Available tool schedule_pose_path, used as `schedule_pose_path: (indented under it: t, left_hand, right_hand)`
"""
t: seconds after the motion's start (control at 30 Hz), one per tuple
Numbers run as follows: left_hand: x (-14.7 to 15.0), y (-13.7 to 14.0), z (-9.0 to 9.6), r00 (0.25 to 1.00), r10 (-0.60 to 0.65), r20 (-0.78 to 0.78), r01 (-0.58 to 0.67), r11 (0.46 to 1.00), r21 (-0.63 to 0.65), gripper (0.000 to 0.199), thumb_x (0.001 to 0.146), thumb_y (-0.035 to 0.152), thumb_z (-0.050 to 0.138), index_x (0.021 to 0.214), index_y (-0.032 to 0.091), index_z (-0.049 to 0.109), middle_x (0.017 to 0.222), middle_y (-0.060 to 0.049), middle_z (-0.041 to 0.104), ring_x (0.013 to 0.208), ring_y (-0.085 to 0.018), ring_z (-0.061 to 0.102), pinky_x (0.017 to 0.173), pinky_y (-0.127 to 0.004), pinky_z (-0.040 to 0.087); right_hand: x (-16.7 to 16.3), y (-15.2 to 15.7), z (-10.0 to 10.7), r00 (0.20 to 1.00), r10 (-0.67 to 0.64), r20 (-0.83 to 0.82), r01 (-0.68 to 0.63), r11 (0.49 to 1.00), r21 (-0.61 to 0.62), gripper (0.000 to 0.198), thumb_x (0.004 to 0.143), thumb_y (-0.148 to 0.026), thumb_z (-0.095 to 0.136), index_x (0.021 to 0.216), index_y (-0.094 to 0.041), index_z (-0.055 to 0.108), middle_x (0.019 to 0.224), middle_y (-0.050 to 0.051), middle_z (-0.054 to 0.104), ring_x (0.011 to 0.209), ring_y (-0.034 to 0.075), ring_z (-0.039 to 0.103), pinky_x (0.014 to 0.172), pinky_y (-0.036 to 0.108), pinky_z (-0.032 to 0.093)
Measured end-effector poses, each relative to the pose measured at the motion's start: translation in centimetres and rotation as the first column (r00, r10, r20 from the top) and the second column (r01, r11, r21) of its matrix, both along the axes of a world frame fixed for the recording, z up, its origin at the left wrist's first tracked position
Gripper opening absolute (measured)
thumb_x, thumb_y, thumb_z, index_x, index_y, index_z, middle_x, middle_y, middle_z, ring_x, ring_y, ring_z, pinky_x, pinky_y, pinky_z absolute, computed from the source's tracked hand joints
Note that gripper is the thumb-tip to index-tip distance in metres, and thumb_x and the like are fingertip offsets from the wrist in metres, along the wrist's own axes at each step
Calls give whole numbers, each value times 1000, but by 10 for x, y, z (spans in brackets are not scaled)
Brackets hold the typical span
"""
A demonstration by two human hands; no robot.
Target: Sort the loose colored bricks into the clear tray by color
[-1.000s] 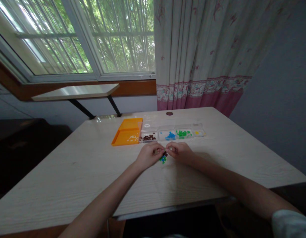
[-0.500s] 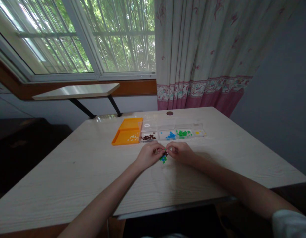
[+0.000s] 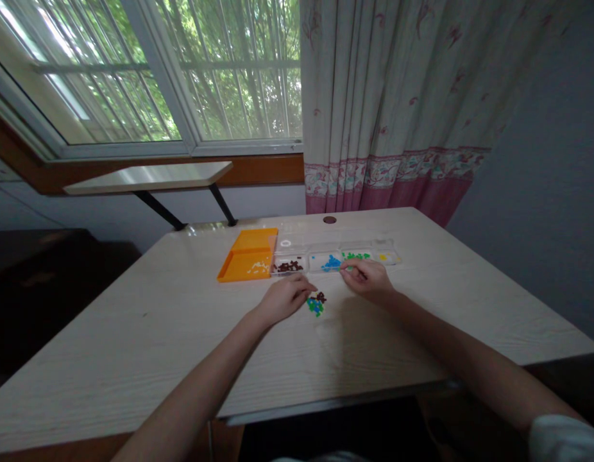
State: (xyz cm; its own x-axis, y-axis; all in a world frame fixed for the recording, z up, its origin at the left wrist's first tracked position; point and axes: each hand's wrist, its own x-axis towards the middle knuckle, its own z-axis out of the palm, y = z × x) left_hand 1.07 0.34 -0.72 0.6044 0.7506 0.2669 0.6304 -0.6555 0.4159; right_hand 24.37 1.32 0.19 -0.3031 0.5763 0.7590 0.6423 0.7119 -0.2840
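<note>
Cluster: lies on the table, taken as clock centre with twelve toward the far edge; brown toward its own twelve and one, green and blue toward six, with a few pale spots.
Left hand: at nine, palm down, with fingers bent and tips reaching the near side of the cluster; cannot tell whether touching or gripping anything.
Right hand: at two, with thumb and forefinger drawn close together at the front edge of the clear tray, just beside the blue pieces; too small to tell whether pinching anything.
Clear tray: at twelve, divided into a row of compartments.
Brown pieces: at eleven, scattered in the leftmost compartment.
Blue pieces: between twelve and one, heaped in the next compartment.
Green pieces: at one, partly hidden behind the right hand.
Yellow pieces: at two, few, in the end compartment.
Orange tray: at ten, adjoining the clear tray.
White pieces: at ten, loose in the nearer section of the orange tray.
Shelf: at ten, raised on dark supports.
Curtain: at one, floral, with a pink hem.
</note>
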Motion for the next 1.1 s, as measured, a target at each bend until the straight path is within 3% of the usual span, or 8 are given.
schedule_pose_path:
  t: [0.13, 0.73, 0.97, 1.1]
  left_hand:
    - [0, 0, -2, 998, -28, -50, 29, 999, 20, 30, 81, 13, 44, 101, 25, 64, 89, -4, 57, 82, -13, 56, 74, -23, 44]
    - [-1, 0, 1, 985, 88, -149, -73, 992, 100, 19, 84, 25, 45, 90, 20, 63, 87, -3, 61, 80, -14, 58, 68, -22, 43]
    - [-3, 1, 1, 983, 99, -152, -79, 988, 131, 20, 84, 24, 44, 86, 20, 63, 84, -3, 60, 79, -14, 58, 68, -23, 43]
    - [-3, 0, 1, 981, 102, -162, -79, 987, 140, 21, 85, 26, 43, 87, 20, 64, 85, -4, 61, 79, -14, 58, 68, -23, 43]
  right_hand:
    - [2, 0, 1, 1000, -11, -3, 11, 1000, 29, 20, 80, -31, 49, 74, -18, 64, 42, -6, 42, 40, 6, 40, 51, 18, 37]
    - [1, 0, 0, 1000, -4, -31, 7, 997, 79, 18, 80, -30, 50, 75, -19, 64, 43, -6, 45, 40, 6, 42, 50, 18, 38]
    - [22, 15, 3, 993, -87, 79, 92, 994, -51, 21, 80, -32, 49, 79, -19, 65, 45, -4, 47, 43, 8, 44, 52, 20, 35]
    - [38, 28, 1, 957, -230, 178, 268, 935, -232, 19, 79, -32, 50, 86, -22, 65, 53, -3, 55, 47, 10, 49, 49, 21, 31]
